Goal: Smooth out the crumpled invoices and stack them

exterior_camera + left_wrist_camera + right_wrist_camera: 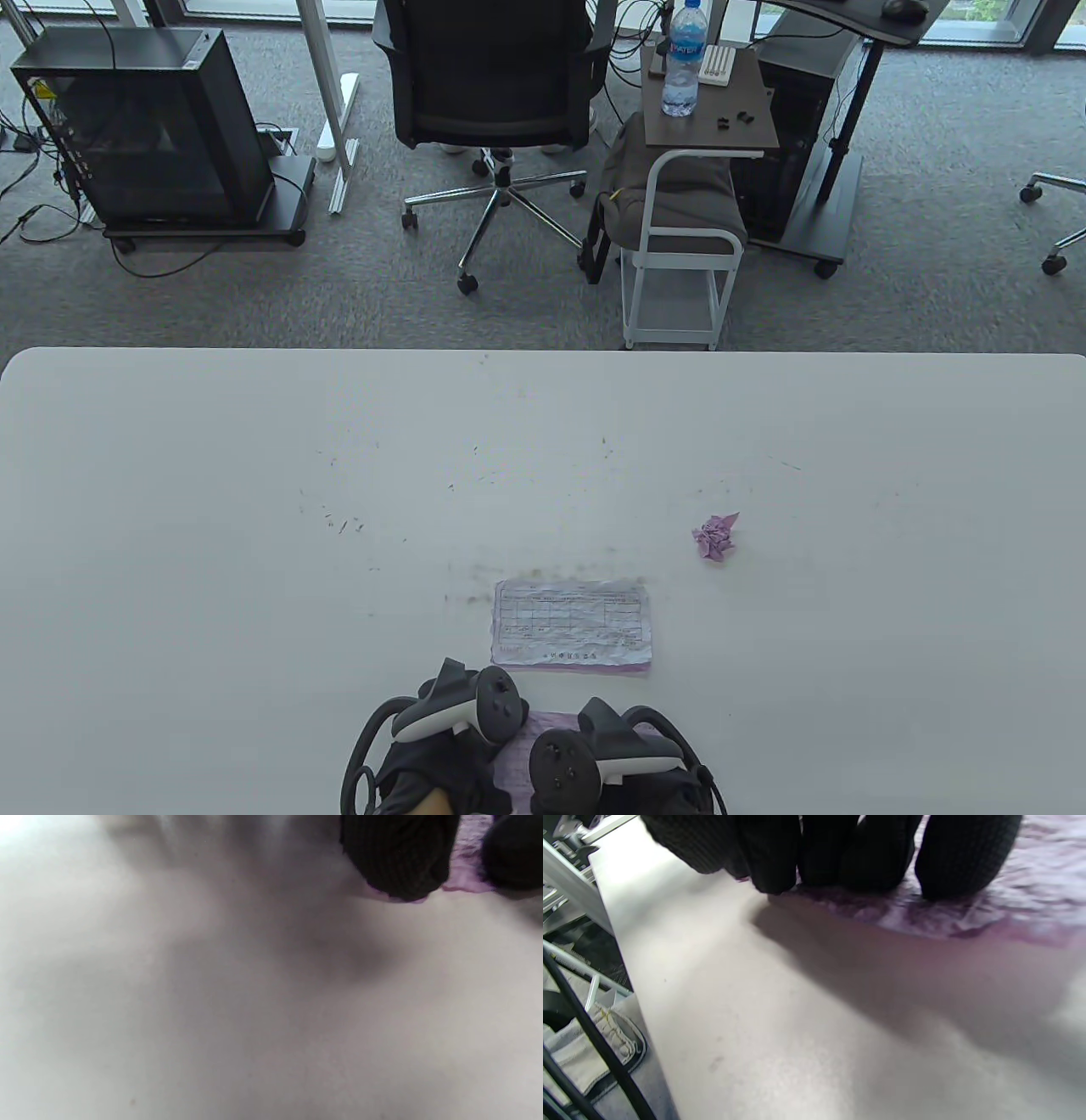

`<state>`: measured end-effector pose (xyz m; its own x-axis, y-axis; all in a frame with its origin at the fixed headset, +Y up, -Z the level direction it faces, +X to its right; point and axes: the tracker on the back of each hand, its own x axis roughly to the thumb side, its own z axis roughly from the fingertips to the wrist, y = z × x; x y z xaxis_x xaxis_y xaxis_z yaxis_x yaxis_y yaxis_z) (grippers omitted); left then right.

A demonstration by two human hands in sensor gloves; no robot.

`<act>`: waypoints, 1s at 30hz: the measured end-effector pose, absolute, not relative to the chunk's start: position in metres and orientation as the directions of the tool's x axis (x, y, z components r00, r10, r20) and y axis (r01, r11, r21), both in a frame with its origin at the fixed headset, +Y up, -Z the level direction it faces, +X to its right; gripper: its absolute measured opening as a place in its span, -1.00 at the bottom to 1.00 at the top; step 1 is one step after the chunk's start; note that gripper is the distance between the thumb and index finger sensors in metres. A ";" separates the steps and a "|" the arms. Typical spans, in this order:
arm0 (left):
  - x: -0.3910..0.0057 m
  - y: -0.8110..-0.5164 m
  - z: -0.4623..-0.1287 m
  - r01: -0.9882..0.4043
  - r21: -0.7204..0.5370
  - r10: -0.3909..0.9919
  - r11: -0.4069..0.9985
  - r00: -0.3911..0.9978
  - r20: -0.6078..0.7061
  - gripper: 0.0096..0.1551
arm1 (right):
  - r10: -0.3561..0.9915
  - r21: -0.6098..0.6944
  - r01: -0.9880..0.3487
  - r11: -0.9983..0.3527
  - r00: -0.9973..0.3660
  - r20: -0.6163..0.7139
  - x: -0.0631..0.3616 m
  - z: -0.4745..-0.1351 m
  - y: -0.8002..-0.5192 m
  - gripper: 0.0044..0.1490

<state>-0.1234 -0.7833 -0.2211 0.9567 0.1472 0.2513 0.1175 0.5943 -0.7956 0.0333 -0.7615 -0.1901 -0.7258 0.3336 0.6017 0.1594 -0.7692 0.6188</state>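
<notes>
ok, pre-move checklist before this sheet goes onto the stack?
1. Both hands on the purple sheet: ok; right hand fingertips press it, left hand touches its edge.
2. Sheet fully flat: not ok, wrinkles show in the right wrist view.
3. Flattened invoice lies ready as stack base: ok.
4. Path to it free: ok.
5. Crumpled ball still waiting: ok.
6. Grip type: cannot tell.

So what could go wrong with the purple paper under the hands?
1. Both hands, left and right, press on the wrinkled purple invoice near the table edge; a hard sideways rub might tear it or slide it off.
2. The flattened invoice lies just beyond; a forward sweep could knock it askew.
3. The crumpled ball sits far to the right and could be forgotten.
</notes>
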 end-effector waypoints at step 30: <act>-0.122 -0.783 -0.222 0.126 -0.782 0.149 0.610 0.952 0.269 0.11 | 0.143 0.411 -0.089 -0.907 -0.984 0.103 0.106 -0.226 -0.768 0.00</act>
